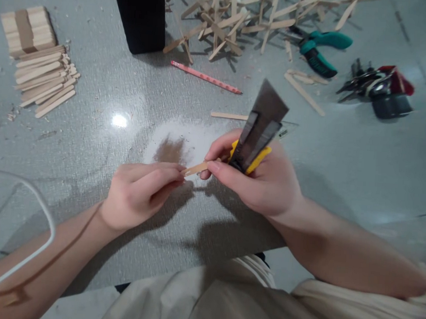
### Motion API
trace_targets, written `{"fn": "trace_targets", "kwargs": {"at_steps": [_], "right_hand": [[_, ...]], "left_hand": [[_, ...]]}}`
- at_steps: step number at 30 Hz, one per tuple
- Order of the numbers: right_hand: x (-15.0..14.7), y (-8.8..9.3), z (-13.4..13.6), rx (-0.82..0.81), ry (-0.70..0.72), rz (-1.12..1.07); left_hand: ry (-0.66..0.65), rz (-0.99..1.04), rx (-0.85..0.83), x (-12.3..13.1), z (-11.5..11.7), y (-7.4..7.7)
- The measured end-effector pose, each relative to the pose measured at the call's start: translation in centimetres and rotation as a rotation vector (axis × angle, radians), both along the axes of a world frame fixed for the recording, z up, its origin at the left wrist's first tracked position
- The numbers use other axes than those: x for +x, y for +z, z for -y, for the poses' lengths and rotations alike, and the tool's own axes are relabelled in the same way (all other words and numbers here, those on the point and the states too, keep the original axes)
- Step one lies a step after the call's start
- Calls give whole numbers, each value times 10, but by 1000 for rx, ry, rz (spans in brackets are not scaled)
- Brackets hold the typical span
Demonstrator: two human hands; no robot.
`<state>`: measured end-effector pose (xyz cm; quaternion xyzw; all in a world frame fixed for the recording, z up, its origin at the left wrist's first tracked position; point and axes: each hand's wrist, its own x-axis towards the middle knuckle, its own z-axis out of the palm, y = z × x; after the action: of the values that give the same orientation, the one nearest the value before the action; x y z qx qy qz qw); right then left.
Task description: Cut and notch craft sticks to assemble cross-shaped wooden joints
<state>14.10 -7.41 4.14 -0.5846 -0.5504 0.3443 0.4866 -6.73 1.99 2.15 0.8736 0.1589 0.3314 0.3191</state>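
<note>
A short wooden craft stick (196,169) spans the gap between my two hands, above the grey table. My left hand (143,188) pinches its left end between thumb and fingers. With thumb and forefinger, my right hand (266,182) grips the other end. A yellow and black utility knife (259,131) is also tucked in the right hand, its broad blade pointing up and away from me. The right palm hides most of the knife's handle. Beneath the stick, brown dust (170,149) lies on a whitish patch of the table.
A banded bundle of craft sticks (43,28) and loose sticks (49,80) lie at left. Behind are a black container (141,16), crossed sticks (222,26), and a pink pencil (206,77). Green-handled pliers (321,48) and keys (364,82) lie right. A white cable (37,193) crosses the left forearm.
</note>
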Motion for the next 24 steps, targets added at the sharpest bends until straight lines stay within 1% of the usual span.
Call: {"fn": "trace_targets", "kwargs": {"at_steps": [1, 3, 5, 7, 8, 9, 11, 13, 14, 16, 19, 24], "right_hand": [[0, -1, 0, 6, 3, 2], [-1, -3, -1, 18, 5, -2], [-1, -7, -1, 28, -24, -16], [2, -12, -2, 57, -63, -50], [4, -14, -1, 64, -67, -64], [6, -15, -1, 63, -52, -63], [12, -13, -1, 5, 47, -9], [18, -8, 0, -95, 169, 114], [20, -4, 0, -129, 200, 186], [22, 3, 0, -133, 223, 332], [19, 8, 1, -74, 229, 475], [12, 3, 2, -72, 234, 509]], "left_hand": [[20, -18, -95, 0, 1, 0], [58, -34, -338, 1, 3, 0], [84, -17, -583, 2, 4, -2], [118, 22, -741, 3, 5, -4], [149, 41, -776, 3, 5, -5], [188, 64, -784, 2, 6, -5], [273, 120, -751, 2, 7, -6], [347, 177, -700, 1, 8, -7], [375, 205, -678, 1, 8, -7], [405, 250, -652, 1, 9, -7], [408, 270, -635, 1, 8, -8], [405, 183, -593, -1, 8, -10]]}}
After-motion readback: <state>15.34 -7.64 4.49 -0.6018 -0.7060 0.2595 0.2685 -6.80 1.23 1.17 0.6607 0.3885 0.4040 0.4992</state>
